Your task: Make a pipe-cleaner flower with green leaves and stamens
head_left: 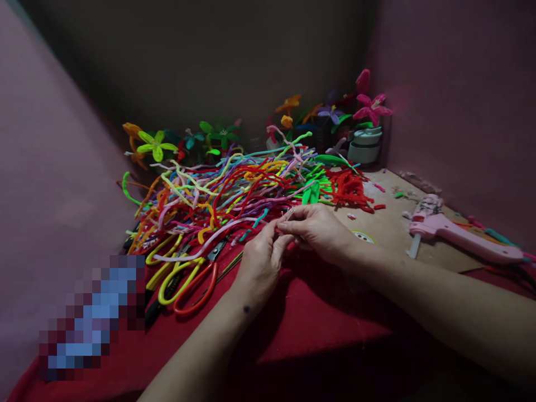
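Observation:
Both hands meet over the front edge of a pile of coloured pipe cleaners [234, 190]. My left hand [264, 254] is closed, its thumb and fingers pinched together. Against its fingertips, my right hand [320, 228] is also closed in a pinch. Something small and pale pinkish shows between the fingertips, mostly hidden, too small to name. Just beyond the right hand lie a green pipe cleaner leaf [310, 192] and a heap of short red pipe cleaner pieces [349, 190].
Scissors with orange and yellow handles [196, 301] lie left of my hands on the red cloth [318, 324]. At right, a pink glue gun [464, 237] rests on a brown board [412, 187]. Pipe cleaner flowers [372, 109] and a pale green lidded container [365, 146] stand behind.

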`<action>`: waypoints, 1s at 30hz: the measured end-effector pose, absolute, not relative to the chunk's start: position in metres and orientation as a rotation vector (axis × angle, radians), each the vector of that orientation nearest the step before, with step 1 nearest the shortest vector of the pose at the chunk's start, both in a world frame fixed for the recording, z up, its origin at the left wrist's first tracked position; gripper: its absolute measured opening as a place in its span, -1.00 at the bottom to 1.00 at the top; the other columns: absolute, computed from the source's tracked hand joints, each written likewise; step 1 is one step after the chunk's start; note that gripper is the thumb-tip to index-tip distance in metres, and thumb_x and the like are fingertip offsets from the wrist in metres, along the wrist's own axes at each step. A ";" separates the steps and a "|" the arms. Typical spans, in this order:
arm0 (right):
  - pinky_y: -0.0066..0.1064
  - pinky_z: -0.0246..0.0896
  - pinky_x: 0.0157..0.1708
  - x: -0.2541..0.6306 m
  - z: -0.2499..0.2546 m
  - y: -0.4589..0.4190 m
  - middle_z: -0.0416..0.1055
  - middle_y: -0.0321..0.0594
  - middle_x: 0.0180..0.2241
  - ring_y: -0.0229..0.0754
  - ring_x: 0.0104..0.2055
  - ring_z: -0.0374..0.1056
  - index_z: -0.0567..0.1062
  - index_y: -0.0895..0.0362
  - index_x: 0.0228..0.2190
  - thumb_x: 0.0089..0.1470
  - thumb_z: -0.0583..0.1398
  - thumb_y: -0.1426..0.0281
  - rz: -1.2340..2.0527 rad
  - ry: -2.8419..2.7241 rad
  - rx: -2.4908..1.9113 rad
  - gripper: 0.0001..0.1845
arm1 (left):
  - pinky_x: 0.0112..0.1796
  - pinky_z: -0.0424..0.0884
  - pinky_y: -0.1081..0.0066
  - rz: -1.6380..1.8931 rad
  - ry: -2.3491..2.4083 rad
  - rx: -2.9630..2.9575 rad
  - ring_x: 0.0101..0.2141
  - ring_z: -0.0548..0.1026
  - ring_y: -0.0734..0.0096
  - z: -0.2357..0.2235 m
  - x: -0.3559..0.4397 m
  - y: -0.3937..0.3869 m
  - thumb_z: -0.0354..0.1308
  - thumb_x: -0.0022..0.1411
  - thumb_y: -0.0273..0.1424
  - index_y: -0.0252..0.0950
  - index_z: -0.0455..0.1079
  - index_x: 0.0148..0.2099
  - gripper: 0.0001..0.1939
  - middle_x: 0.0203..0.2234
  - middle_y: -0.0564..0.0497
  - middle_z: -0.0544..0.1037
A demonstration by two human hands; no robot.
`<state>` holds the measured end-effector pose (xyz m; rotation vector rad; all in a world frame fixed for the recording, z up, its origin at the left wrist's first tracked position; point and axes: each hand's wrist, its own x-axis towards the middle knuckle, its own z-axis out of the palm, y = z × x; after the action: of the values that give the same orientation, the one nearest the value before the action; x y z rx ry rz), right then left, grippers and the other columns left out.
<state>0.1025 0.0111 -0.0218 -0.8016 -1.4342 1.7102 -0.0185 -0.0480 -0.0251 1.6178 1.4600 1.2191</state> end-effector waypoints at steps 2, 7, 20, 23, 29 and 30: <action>-0.58 -0.11 -0.73 0.103 -0.023 0.011 0.21 -0.41 -0.75 -0.48 -0.73 0.04 0.40 0.24 -0.60 -0.20 0.23 0.41 1.701 -1.438 -0.785 -0.87 | -0.39 0.21 0.49 1.273 1.548 1.704 -0.45 0.38 0.39 -0.027 -0.019 -0.048 0.09 0.08 -0.43 -0.22 0.46 -0.30 -0.86 -0.56 0.04 0.46; -0.56 -0.22 -0.74 0.103 -0.023 0.010 0.16 -0.43 -0.77 -0.48 -0.73 -0.03 0.39 0.24 -0.61 -0.20 0.24 0.40 1.725 -1.414 -0.738 -0.84 | -0.55 0.05 0.51 1.287 1.596 1.756 -0.67 0.18 0.52 -0.027 -0.021 -0.048 0.11 0.04 -0.48 -0.24 0.37 -0.57 -0.84 -0.74 0.11 0.29; -0.57 -0.26 -0.73 0.102 -0.029 0.013 0.28 -0.36 -0.67 -0.51 -0.72 -0.08 0.46 0.27 -0.39 -0.17 0.28 0.33 2.072 -1.203 -0.521 -0.71 | -0.74 0.12 0.62 1.177 1.185 1.087 -0.74 0.24 0.65 -0.013 -0.023 -0.049 0.06 0.10 -0.21 -0.32 0.27 -0.43 -0.74 -0.66 0.14 0.32; -0.56 -0.25 -0.72 0.101 -0.029 0.012 0.26 -0.36 -0.68 -0.49 -0.71 -0.05 0.47 0.27 -0.44 -0.17 0.27 0.29 2.042 -1.217 -0.538 -0.72 | -0.76 0.11 0.63 1.116 1.191 1.094 -0.75 0.24 0.66 -0.012 -0.022 -0.050 0.05 0.10 -0.20 -0.34 0.30 -0.40 -0.73 -0.66 0.13 0.31; -0.55 -0.23 -0.72 0.100 -0.027 0.012 0.23 -0.38 -0.70 -0.48 -0.71 -0.03 0.47 0.26 -0.49 -0.21 0.29 0.30 2.028 -1.168 -0.596 -0.74 | -0.74 0.13 0.61 1.071 1.185 1.086 -0.75 0.23 0.66 -0.011 -0.022 -0.051 0.06 0.10 -0.20 -0.34 0.32 -0.40 -0.73 -0.68 0.13 0.31; -0.55 -0.25 -0.72 0.100 -0.028 0.012 0.23 -0.39 -0.70 -0.48 -0.72 -0.04 0.47 0.25 -0.47 -0.22 0.30 0.31 2.015 -1.168 -0.612 -0.74 | -0.74 0.14 0.61 1.065 1.185 1.081 -0.75 0.23 0.65 -0.011 -0.022 -0.051 0.07 0.10 -0.20 -0.34 0.32 -0.39 -0.73 -0.68 0.13 0.31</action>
<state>0.0997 0.0125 -0.0276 -0.6124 -1.1677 2.0152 -0.0219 -0.0511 -0.0114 1.0805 1.1849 1.0654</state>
